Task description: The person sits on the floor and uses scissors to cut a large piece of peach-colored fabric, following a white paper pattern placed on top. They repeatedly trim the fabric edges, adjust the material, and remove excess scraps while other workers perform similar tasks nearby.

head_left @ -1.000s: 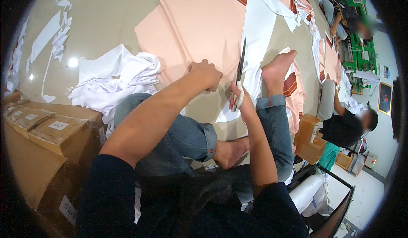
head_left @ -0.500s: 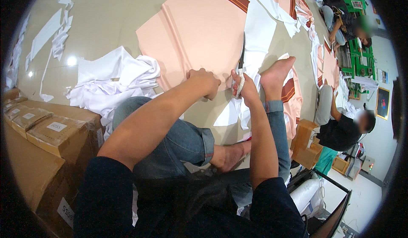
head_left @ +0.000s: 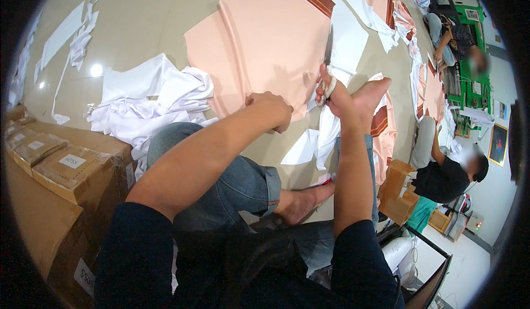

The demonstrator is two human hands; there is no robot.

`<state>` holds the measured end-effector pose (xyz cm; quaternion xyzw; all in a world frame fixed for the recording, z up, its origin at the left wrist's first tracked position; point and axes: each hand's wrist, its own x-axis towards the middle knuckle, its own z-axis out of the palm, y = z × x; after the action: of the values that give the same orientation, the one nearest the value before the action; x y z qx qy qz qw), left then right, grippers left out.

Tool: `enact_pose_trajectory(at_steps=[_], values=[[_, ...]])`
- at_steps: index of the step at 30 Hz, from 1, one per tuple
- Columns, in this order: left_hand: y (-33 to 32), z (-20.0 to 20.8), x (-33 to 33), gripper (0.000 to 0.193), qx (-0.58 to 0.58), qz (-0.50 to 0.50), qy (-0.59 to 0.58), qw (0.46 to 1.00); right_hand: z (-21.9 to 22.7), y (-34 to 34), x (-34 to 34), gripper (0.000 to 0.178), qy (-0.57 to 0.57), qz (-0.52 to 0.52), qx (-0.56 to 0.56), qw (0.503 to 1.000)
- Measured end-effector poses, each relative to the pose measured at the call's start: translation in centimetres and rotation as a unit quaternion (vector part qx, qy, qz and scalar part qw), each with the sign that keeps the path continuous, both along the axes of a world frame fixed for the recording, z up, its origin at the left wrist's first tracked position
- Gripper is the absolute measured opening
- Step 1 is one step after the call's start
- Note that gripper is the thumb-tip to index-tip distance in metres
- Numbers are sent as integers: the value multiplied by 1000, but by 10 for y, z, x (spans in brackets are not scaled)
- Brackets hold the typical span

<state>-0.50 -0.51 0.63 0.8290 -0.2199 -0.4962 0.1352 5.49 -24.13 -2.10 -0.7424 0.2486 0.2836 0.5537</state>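
A large peach-coloured fabric sheet (head_left: 265,44) with a brown stripe lies spread on the floor in front of me. My right hand (head_left: 328,88) grips a pair of scissors (head_left: 329,47) whose blades point away along the sheet's right edge, beside a white fabric strip (head_left: 348,38). My left hand (head_left: 273,110) is closed and presses on the near edge of the peach sheet. I sit on the floor with bare feet; one foot (head_left: 372,94) rests just right of the scissors hand.
A heap of white cloth (head_left: 149,99) lies to the left. Cardboard boxes (head_left: 61,165) stack at my left side. White offcuts (head_left: 61,33) litter the far floor. Two other people (head_left: 447,176) sit working at the right, near small boxes (head_left: 397,187).
My right hand with the scissors has moved forward along the fabric edge. My left hand has stayed pressed on the sheet.
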Motion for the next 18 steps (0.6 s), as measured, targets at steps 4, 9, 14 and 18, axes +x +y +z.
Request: enact_pose_trajectory(at_steps=[4,9,14,18], values=[[-1,-5,-4,73,-10,-2,-11,1000,4,-2,34,75,-12,1,20,1000],[-1,-7,-6,77,-12,14,-10,1000,-4,2,55,74,-42,46,-52,997],[-3,-5,-6,78,0,-6,8,1000,7,-7,65,73,-17,20,-32,999],[-3,-2,-6,79,1,-4,19,1000,2,-6,95,73,-28,35,-55,997]])
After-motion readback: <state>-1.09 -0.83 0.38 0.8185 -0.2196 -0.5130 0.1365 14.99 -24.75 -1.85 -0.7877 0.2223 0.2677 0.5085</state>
